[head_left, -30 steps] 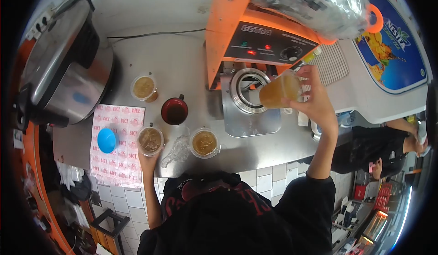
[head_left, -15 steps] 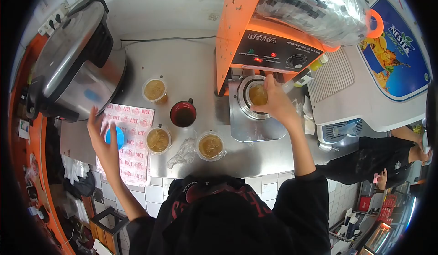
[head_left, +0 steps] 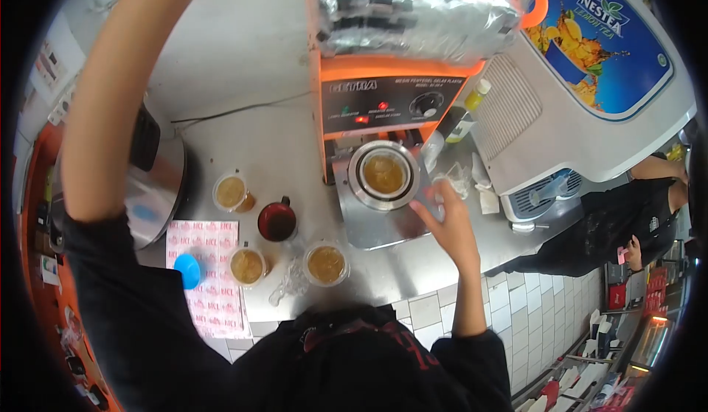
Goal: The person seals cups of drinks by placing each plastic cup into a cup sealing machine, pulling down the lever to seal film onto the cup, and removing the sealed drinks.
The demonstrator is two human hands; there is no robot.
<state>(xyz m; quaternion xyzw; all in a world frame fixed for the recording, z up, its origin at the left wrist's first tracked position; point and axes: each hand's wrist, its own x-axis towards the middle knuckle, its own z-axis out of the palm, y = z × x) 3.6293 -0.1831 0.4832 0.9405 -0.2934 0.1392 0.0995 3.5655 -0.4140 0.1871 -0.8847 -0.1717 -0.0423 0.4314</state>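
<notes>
A cup of amber drink (head_left: 384,174) sits in the round metal ring of the orange sealing machine (head_left: 383,106). Just right of the ring is my right hand (head_left: 446,224), its thumb and fingers apart and holding nothing. My left arm reaches up past the top edge, so my left hand is out of view. Left of the machine are a cup with a clear rim (head_left: 231,192), a dark red mug (head_left: 277,222), another drink cup (head_left: 248,266) and one nearer the machine (head_left: 326,264). Crumpled clear plastic (head_left: 290,278) lies between the two front cups.
A large steel cooker (head_left: 158,191) stands at left beside pink printed paper (head_left: 210,301) with a blue cup (head_left: 187,270). At right are a bottle with a yellow cap (head_left: 457,126) and a Nestea dispenser (head_left: 509,109). Another person (head_left: 619,216) stands farther right.
The cup from my right hand now rests in the machine's ring, and that hand has let go and drawn back. My left hand has left the front-left cup and risen out of view.
</notes>
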